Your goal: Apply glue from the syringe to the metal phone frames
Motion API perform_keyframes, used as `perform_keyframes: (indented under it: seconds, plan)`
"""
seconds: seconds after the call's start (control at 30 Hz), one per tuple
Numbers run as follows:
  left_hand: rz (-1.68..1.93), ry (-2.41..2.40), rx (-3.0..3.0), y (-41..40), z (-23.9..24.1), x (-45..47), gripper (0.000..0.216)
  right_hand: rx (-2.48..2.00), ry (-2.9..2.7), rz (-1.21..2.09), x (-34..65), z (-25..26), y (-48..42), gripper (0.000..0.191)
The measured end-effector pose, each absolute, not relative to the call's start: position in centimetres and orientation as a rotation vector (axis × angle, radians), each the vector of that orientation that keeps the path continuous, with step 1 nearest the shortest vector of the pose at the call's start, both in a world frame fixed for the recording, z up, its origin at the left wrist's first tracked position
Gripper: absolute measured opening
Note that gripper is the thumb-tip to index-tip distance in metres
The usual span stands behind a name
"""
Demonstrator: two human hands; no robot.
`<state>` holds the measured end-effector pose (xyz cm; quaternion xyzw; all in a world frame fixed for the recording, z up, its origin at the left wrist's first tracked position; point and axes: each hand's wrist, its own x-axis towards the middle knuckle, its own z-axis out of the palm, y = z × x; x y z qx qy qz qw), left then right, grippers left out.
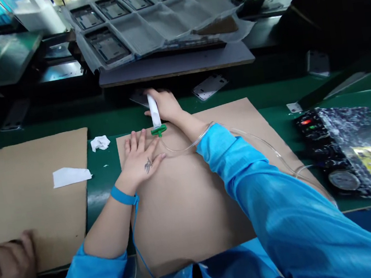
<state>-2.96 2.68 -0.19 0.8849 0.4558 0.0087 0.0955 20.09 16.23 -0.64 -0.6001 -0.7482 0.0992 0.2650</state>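
Note:
My right hand (167, 105) reaches forward past the far edge of a cardboard sheet (193, 201). Its fingers are closed round a white dispensing syringe (153, 109) with a green cap (159, 130), from which a clear tube (182, 150) runs back over my right forearm. By the fingertips lies a thin flat panel (139, 98), partly hidden; whether they touch it I cannot tell. My left hand (139, 160) lies flat on the cardboard, fingers spread, holding nothing. A blue wrist strap (124, 195) with a cord is on that wrist.
A tray (167, 21) of dark frames stands on a board at the back. Another flat panel (210, 86) lies right of my hand. A dispenser box (352, 150) with a gauge sits right. Left are crumpled tissue (100, 143), white paper (71, 176) and another person's hand (11, 273).

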Motion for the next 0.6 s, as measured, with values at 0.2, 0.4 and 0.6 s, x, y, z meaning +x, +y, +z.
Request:
perform_keyframes:
  seconds: [0.2,0.4,0.6]
  plan:
    - [0.031,1.340,2.603,2.2,-0.3,-2.9,0.079,-1.629,-1.851,0.359,21.8,-1.7,16.5,0.090]
    - [0.058,1.353,2.572,1.7,-0.2,-2.6,0.104,-1.534,-1.837,0.333,23.4,-2.6,14.7,0.082]
    - [0.080,1.484,2.446,0.5,0.5,-2.5,0.141,-1.248,-1.898,0.112,27.6,-3.5,7.2,0.073]
